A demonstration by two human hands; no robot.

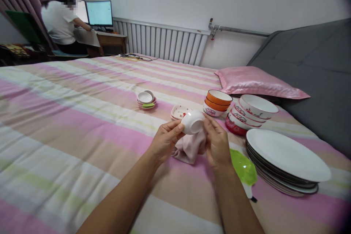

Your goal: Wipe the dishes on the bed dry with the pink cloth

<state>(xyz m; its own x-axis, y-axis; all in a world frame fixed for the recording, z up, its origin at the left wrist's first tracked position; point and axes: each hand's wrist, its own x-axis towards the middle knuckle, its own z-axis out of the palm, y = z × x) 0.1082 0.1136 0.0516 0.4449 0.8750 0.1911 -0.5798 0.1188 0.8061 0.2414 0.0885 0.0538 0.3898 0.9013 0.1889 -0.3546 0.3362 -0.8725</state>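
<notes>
My left hand (164, 139) and my right hand (218, 142) together hold a small white bowl (192, 121) turned on its side, above the striped bed cover. A pale pink cloth (189, 148) hangs between the two hands under the bowl, and my right hand's fingers press it against the bowl. Both hands are closed around the bowl's rim.
A stack of white plates (287, 159), a green dish (244, 170), stacked red-patterned bowls (253, 113), orange bowls (218, 102), a small patterned saucer (178, 111) and small dishes (146, 99) lie on the bed (68, 117). A pink pillow (255, 82) lies beyond. A person sits at a desk far left.
</notes>
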